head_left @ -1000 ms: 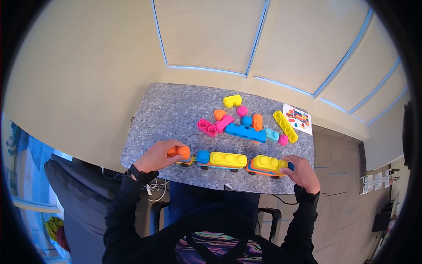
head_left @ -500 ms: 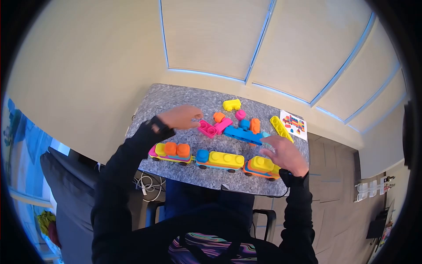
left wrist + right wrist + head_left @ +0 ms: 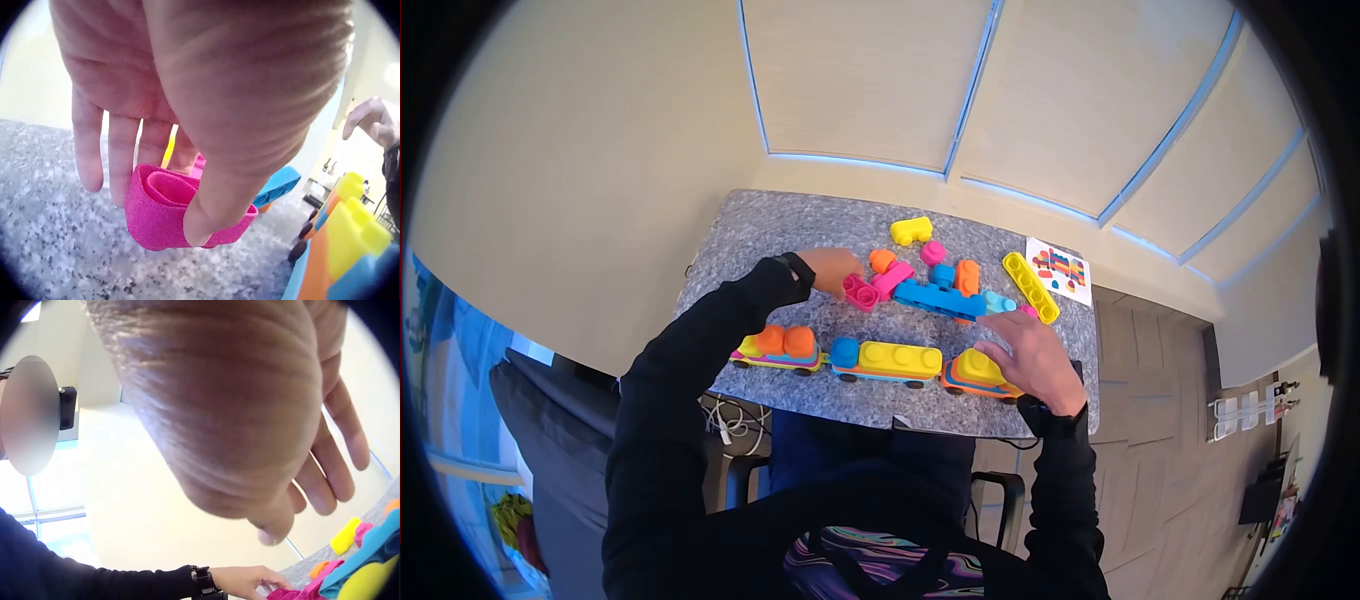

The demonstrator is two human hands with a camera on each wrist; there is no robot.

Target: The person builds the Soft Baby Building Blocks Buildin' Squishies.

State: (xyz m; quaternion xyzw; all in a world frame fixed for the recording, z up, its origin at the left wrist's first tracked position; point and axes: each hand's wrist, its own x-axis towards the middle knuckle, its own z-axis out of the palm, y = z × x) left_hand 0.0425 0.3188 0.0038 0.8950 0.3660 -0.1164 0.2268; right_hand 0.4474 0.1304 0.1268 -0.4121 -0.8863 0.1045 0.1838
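My left hand [image 3: 833, 270] has reached the pink two-hole block [image 3: 860, 292]. In the left wrist view its thumb presses the near side of that pink block [image 3: 161, 219], with fingers behind it. My right hand [image 3: 1037, 355] hovers over the right end of the toy train, its fingers relaxed and nothing in them. Below lie the yellow-topped orange car [image 3: 975, 372], the middle car with a long yellow block [image 3: 900, 357], and the left car with orange blocks [image 3: 785, 343]. A long blue block [image 3: 940, 299] lies between the hands, next to another pink block [image 3: 892, 280].
Farther back on the grey speckled table [image 3: 770, 225] are a yellow block [image 3: 911, 231], a pink knob block [image 3: 933, 252] and an orange block [image 3: 967, 277]. A long yellow block [image 3: 1030, 287] lies by a picture sheet [image 3: 1063, 270] at the right edge.
Both hands have left the train's ends. The left hand moved forward and right to the pink block and took hold of it. The right hand rose and moved inward.
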